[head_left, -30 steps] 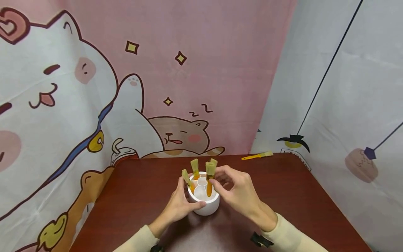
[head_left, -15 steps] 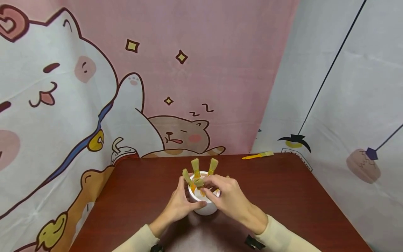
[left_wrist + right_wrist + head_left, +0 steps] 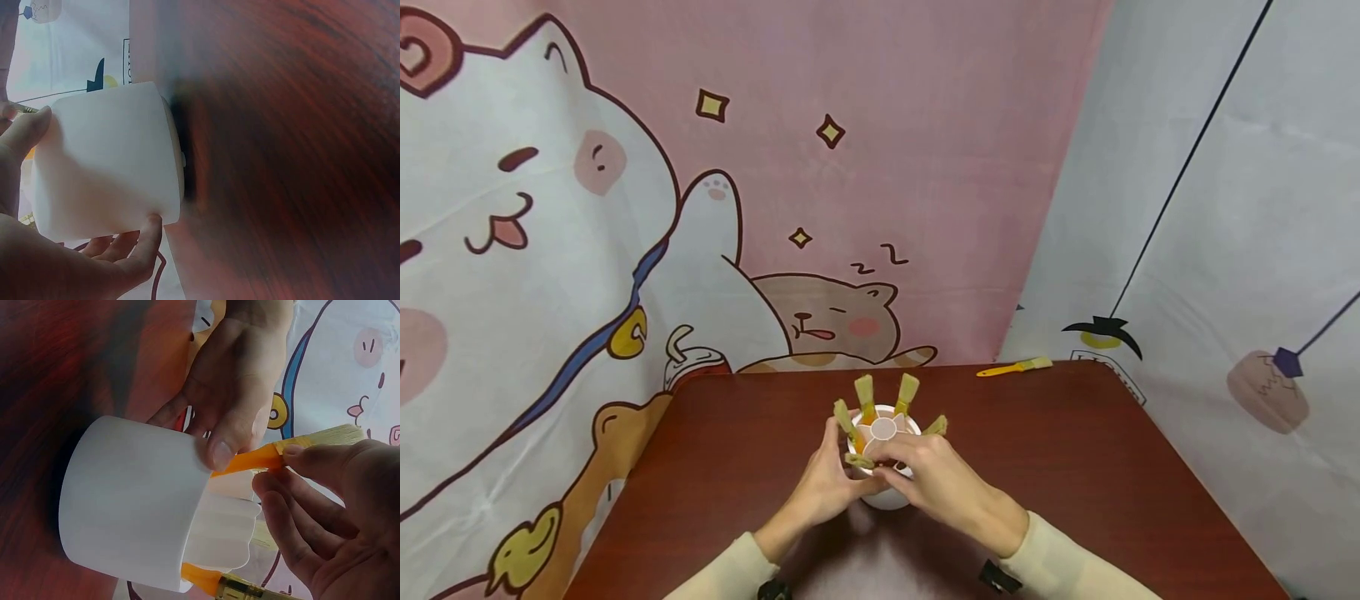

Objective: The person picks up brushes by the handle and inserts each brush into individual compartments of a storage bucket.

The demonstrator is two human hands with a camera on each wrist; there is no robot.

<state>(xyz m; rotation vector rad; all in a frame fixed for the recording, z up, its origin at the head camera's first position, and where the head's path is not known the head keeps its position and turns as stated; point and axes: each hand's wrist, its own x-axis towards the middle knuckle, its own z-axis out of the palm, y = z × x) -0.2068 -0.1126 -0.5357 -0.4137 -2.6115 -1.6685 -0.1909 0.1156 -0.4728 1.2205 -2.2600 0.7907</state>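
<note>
A white round brush holder with inner compartments stands on the table. My left hand grips its left side, the thumb toward the front in the head view. My right hand pinches a paintbrush near its ferrule. That brush's orange handle goes down inside the rim beside my left thumb, its lower end hidden. More paintbrushes stand bristles up around the holder: one at the left, two at the back and one leaning out at the right.
A loose yellow-handled paintbrush lies at the table's far edge, right of centre. The brown table meets a cloth backdrop with cartoon animals behind it.
My right hand has carried the pinched paintbrush leftward and down, from the holder's right part to its front left. The brush leaning at the right has come into view. My left hand stays put.
</note>
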